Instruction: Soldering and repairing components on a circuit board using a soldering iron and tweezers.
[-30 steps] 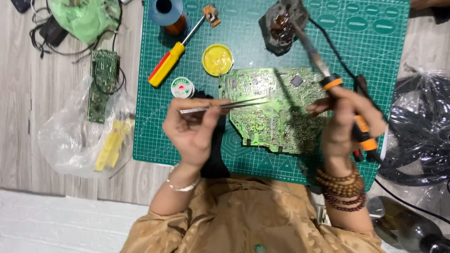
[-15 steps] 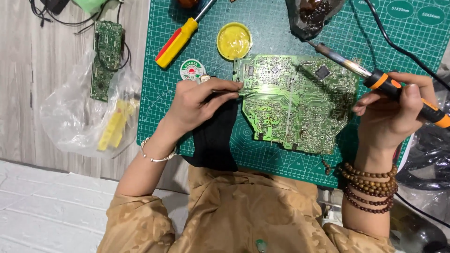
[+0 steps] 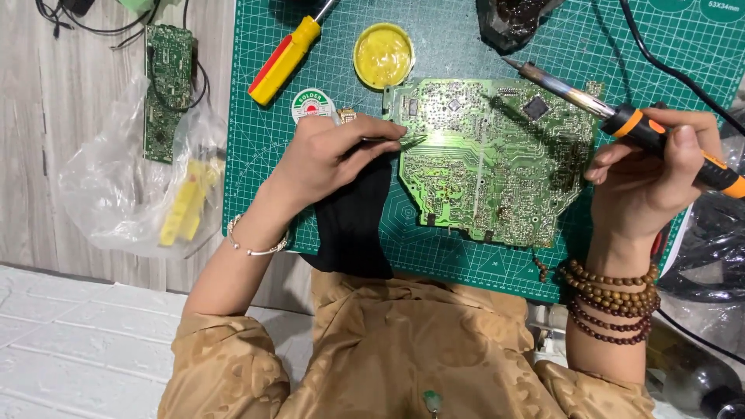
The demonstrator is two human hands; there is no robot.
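A large green circuit board (image 3: 489, 155) lies solder side up on a green cutting mat (image 3: 434, 248). My left hand (image 3: 330, 159) pinches metal tweezers (image 3: 396, 142) whose tips touch the board's left edge. My right hand (image 3: 648, 182) grips a soldering iron (image 3: 613, 116) with an orange and black handle. Its metal tip points up and left and hovers over the board's upper right part. A black cloth (image 3: 353, 225) lies under my left hand.
A yellow flux tin (image 3: 382, 54), a small solder reel (image 3: 310, 105) and a yellow and red screwdriver (image 3: 283, 60) lie at the mat's top. An iron stand (image 3: 512, 19) sits at top centre. A smaller board (image 3: 165, 89) and a plastic bag (image 3: 136, 194) lie left.
My left hand lowered the tweezers to the board's left edge. My right hand swung the soldering iron outward, tip now over the board's upper right. The camera moved closer.
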